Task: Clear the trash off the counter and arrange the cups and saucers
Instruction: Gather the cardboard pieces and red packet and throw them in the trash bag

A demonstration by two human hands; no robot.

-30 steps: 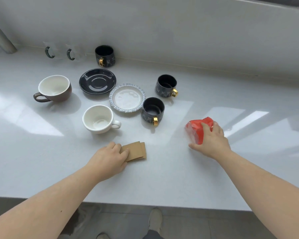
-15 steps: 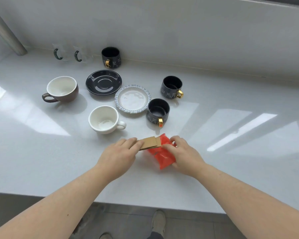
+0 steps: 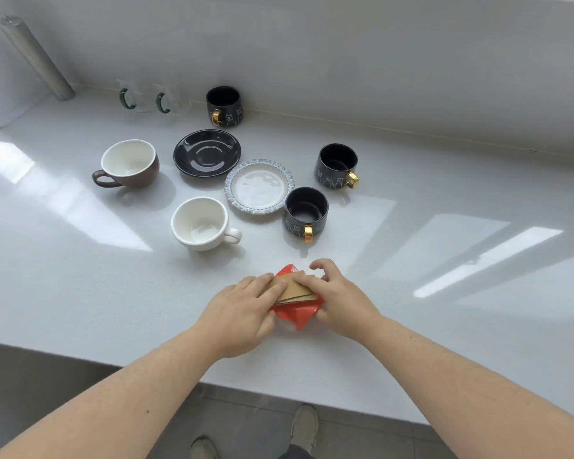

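A folded brown cardboard piece [image 3: 295, 288] lies on top of a red plastic wrapper [image 3: 295, 314] near the counter's front edge. My left hand [image 3: 242, 309] presses the cardboard from the left. My right hand [image 3: 342, 299] grips the wrapper and cardboard from the right. Behind them stand a white cup [image 3: 201, 223], a brown cup [image 3: 130, 164], a black saucer [image 3: 207, 153], a white blue-rimmed saucer [image 3: 259, 186] and three black cups with gold handles [image 3: 306, 213] [image 3: 337, 165] [image 3: 224, 106].
Two clear glass cups with dark handles [image 3: 146, 96] stand by the back wall. A metal pole [image 3: 37, 58] leans at the far left. The white counter [image 3: 444, 260] ends at a front edge, with the floor and my shoes [image 3: 304, 425] below.
My right hand slid the red wrapper left to the middle. My left hand lifted the cardboard onto it, and both hands now close around the stacked trash.
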